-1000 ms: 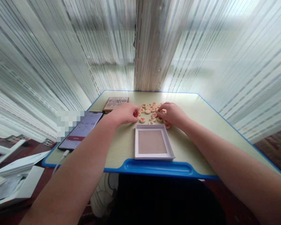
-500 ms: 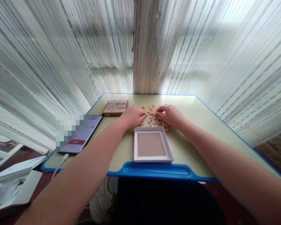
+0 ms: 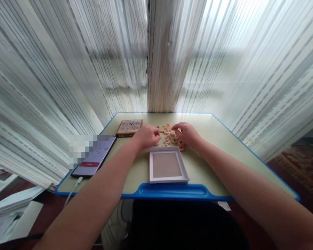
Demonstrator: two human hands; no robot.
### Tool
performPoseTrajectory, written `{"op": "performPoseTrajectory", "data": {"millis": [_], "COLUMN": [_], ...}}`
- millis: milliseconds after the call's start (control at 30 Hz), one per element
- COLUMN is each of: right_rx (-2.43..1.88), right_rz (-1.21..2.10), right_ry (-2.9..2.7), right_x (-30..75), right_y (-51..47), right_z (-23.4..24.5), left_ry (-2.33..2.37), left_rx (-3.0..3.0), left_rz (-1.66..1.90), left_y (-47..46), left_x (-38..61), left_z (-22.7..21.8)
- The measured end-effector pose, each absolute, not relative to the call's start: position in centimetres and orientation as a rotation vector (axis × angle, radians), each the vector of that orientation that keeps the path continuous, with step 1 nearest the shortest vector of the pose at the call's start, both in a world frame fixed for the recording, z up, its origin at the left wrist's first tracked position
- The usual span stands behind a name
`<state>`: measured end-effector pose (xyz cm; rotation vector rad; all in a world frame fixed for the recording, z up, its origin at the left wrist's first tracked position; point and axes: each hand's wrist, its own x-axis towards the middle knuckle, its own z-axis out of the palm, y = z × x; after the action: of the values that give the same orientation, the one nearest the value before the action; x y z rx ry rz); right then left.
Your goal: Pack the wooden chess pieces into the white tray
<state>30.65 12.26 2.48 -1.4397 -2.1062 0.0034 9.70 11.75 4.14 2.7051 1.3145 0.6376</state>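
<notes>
Several round wooden Chinese chess pieces (image 3: pixel 167 136), with red or dark characters, lie in a loose cluster on the table behind a shallow white box tray (image 3: pixel 168 179). My left hand (image 3: pixel 148 136) is at the cluster's left side, fingers curled and pressed together. What it holds, if anything, is hidden. At the right side, my right hand (image 3: pixel 186 133) has thumb and fingers bent around a piece with a red character, partly covered by the hand. More pieces lie just below its fingers. The tray shows a flat brown bottom and white walls.
A closed box lid with dark lettering (image 3: pixel 129 127) lies at the back left. In front of it is a phone (image 3: pixel 97 156) with a white charging cable (image 3: pixel 73 186). The table has a blue edge with a moulded groove (image 3: pixel 173 190). Striped curtains (image 3: pixel 161 69) hang behind.
The view has tilted and shifted slightly, so the table sits lower. My left fingers have drawn in a little from the pieces; my right hand stays over the right side of the cluster.
</notes>
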Motion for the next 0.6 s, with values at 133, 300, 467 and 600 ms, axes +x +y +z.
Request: {"op": "performPoseTrajectory", "data": {"millis": [133,300,467,600], "right_rx": [-1.564,-1.694,-1.801,-1.829], "right_rz": [0.053,-0.026,-0.042,-0.069], "right_ry": [-2.071,-2.170,-2.163,-2.129], "right_x": [30.3,29.9,29.8,30.0], "right_y": [13.2,15.9,17.4,17.0], "right_z": [2.8,3.4,3.0,2.8], "left_ry": [1.323,1.137,1.114,1.081], "left_rx": [2.447,2.185,2.338,2.470], "left_rz": [0.709,0.688,0.646,0.646], "left_y": [11.9,11.7,10.9,10.7], "left_x": [9.4,9.5,9.6,9.6], "left_z": [3.7,3.5,4.1,4.2]}}
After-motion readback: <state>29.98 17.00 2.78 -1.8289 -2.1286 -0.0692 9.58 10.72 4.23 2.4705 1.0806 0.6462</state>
